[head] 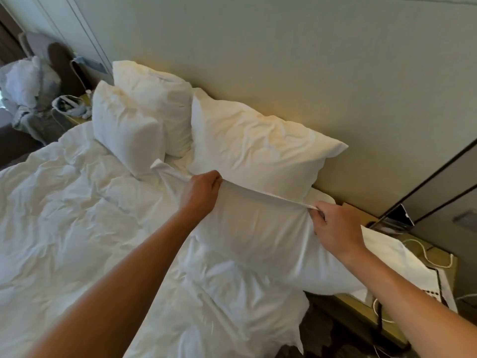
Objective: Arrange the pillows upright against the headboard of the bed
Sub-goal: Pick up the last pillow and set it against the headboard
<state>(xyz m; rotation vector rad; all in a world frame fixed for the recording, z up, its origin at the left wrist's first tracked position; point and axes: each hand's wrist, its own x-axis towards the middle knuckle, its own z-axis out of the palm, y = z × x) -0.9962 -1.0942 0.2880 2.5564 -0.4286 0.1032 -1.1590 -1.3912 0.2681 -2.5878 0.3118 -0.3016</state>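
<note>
While both hands pinch its top edge, we stand the front pillow (pixel 258 233) up.
Left hand (pixel 204 189) and right hand (pixel 333 226) grip the hem; it lies before the rear pillow (pixel 253 151) at the headboard (pixel 296 73). We should lift evenly and lean it back.
</note>
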